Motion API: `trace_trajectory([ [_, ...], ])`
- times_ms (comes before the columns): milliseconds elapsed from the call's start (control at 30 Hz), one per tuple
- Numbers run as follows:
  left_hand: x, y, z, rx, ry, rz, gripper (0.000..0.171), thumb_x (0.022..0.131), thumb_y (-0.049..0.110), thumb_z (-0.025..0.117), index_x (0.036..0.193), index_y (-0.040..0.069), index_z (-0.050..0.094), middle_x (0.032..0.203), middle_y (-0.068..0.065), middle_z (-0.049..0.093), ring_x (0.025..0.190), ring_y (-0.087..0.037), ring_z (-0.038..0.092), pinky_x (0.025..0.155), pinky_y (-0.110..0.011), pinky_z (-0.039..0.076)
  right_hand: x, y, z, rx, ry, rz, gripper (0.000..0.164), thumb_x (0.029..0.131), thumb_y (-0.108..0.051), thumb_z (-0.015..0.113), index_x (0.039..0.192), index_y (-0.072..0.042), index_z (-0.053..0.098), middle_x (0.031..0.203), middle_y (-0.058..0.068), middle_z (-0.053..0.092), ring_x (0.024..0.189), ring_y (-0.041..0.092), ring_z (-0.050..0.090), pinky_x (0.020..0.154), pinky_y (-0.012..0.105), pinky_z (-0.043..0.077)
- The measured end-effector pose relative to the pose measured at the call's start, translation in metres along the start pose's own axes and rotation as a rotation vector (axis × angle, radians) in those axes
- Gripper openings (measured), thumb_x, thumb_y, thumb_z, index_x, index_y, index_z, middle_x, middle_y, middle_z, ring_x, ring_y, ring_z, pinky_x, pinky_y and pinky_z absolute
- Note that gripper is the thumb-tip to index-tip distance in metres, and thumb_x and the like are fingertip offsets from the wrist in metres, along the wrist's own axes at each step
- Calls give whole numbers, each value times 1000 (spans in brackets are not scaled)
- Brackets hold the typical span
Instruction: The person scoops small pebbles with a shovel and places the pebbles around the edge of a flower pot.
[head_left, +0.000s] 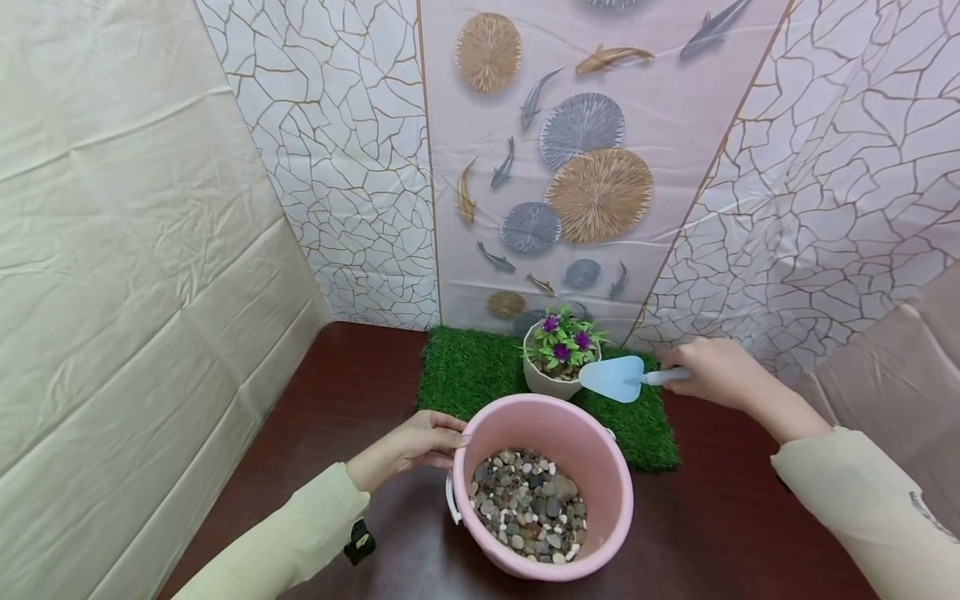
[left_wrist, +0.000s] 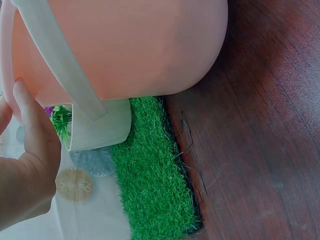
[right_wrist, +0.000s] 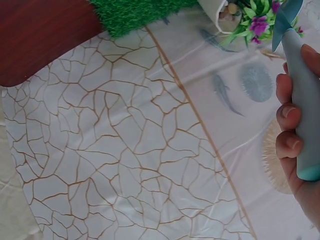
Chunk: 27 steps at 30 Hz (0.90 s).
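Observation:
My left hand [head_left: 429, 439] pinches the rim of a pink bucket [head_left: 621, 500] at its left side, a fingertip on the wall in the left wrist view. Inside the bucket lie pebbles [head_left: 528, 508] of grey, brown and white. My right hand [head_left: 712, 372] grips the grey handle of a light blue hand trowel [head_left: 615, 379], fingers wrapped round it in the right wrist view. The trowel's blade points left, and its tip overlaps the edge of a white flower pot [head_left: 551, 385]. Purple flowers [head_left: 560, 352] with green leaves stand in the pot, with pebbles around them.
A green artificial grass mat [head_left: 472, 367] lies under the pot, behind the bucket, on a dark red-brown table [head_left: 360, 367]. The bucket's white handle [head_left: 452, 498] hangs down at its left. Patterned cloth walls [head_left: 352, 167] enclose the table's back and sides.

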<state>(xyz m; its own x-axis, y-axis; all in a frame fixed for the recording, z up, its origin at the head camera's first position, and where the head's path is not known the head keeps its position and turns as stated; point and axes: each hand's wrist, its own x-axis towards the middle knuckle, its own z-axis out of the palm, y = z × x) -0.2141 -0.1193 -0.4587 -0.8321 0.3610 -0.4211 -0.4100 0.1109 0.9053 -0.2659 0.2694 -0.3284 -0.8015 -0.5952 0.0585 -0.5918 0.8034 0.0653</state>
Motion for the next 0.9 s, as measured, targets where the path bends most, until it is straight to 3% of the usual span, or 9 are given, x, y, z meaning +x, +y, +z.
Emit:
trace_trajectory([
  [400,0,0,-1,6,-8,3,45,88,7,61,128,-11,50,118,-26,62,77,-11,68,70,-27,60,-11,-15,2,51,56,-47,8,73,-11,76,78,-16,71,68,-9,64,55,4,50,48,27,45],
  [900,0,-1,-1,5,-6,0,44,89,8,61,127,-11,50,115,-23,65,78,-12,68,70,-27,60,-12,-50,15,79,41,-150,8,75,-16,77,82,-17,72,68,-14,63,52,-4,39,46,18,37],
])
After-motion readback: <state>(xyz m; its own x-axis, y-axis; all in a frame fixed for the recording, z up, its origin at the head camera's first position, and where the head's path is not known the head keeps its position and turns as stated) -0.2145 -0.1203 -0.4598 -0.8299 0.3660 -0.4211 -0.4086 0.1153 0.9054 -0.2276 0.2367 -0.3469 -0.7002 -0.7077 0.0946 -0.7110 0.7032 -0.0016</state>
